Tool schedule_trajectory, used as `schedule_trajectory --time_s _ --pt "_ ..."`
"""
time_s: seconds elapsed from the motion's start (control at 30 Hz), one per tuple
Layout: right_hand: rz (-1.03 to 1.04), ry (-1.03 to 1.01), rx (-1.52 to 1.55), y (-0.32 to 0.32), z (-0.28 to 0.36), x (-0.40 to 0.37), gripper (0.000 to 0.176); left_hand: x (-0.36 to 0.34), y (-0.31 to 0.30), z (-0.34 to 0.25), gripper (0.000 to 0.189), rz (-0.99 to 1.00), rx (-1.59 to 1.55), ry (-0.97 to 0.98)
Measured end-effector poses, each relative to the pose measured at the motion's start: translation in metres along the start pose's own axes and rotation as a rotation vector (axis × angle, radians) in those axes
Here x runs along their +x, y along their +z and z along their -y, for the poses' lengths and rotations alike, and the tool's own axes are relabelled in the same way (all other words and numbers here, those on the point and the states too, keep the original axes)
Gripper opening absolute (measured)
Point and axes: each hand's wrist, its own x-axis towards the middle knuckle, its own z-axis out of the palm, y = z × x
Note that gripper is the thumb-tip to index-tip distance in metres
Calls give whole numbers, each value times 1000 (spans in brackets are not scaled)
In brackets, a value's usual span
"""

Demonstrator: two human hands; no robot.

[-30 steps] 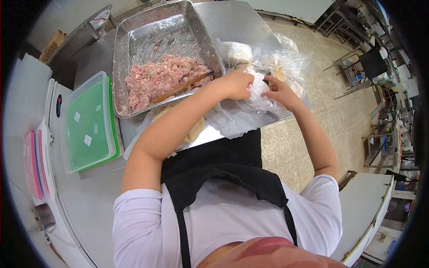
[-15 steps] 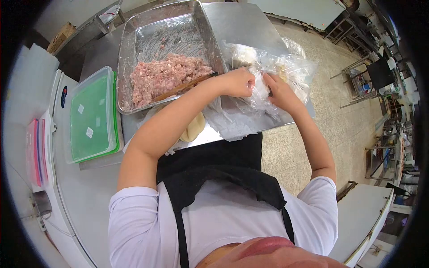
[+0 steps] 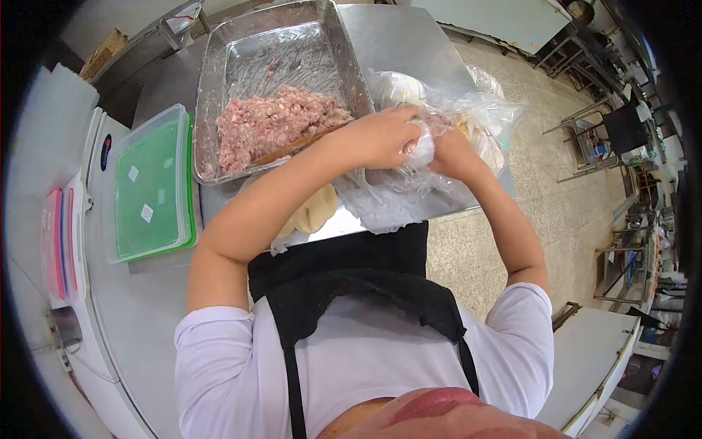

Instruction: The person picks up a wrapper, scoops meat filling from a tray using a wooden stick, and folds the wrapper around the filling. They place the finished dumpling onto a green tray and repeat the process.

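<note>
Speckled beige floor (image 3: 468, 252) runs beside and beyond a metal table (image 3: 395, 36), with a black-backed chair (image 3: 623, 128) well apart on the right and a white appliance (image 3: 121, 322) on the left. On the table, a deep metal tray (image 3: 274, 55) holds a mound of raw ground meat (image 3: 278, 121) at its near end, its bare bottom smeared farther up. A wooden utensil (image 3: 281, 152) lies slantwise along the near edge of the meat, partly behind the left forearm. To the right of the tray, the left hand (image 3: 389, 137) is closed, thumb and fingers pinching a white plastic-wrapped bundle (image 3: 422, 149). The right hand (image 3: 453, 154) comes in from the other side, its fingers bent inward against the plastic; whether they grip it, I cannot tell. Clear plastic bags (image 3: 499, 115) with pale contents lie around and just beyond both hands, and what is inside them is too blurred to name. Nearer the body, a crumpled plastic sheet (image 3: 380, 208) reaches the table's near edge, and pale, rounded dough pieces (image 3: 319, 210) sit beside it, partly covered by the left forearm. Left of the tray, a flat green and translucent container (image 3: 150, 192) bears small white labels. The person wears a black apron (image 3: 336, 252) over a white T-shirt (image 3: 387, 340).
</note>
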Motion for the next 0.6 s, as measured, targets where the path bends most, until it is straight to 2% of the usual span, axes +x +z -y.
schedule_trajectory --time_s 0.03,0.1,0.13,0.2,0.3,0.37,0.4,0.47,0.5,0.57,0.6 --pt "3 -7 1 -15 8 1 60 -3 -2 1 21 -9 84 47" --pt "-5 443 328 -41 22 -3 65 -11 -9 3 22 -35 156 51" --pt "-145 411 439 -44 17 -6 64 -16 -12 5 23 -54 228 64" --pt "-205 586 455 -69 20 -13 59 -18 -19 12 24 -94 230 57" --pt "-137 637 578 -92 2 -19 52 -11 -27 26 20 -211 284 94" --pt "-428 514 980 -101 -8 -22 52 -3 -33 37 17 -298 522 86" --pt "-426 511 974 -109 -2 -21 52 -3 -34 42 17 -305 521 86" --pt "-606 530 1372 -120 15 -21 63 -9 -34 53 18 -252 446 2" --pt "-612 528 1367 -122 24 -24 63 -12 -36 52 18 -256 448 9" --pt "-313 471 1609 -120 47 -29 66 -23 -38 50 24 -266 165 50" --pt "-242 521 1639 -112 59 -28 64 -28 -41 45 24 -267 164 50"
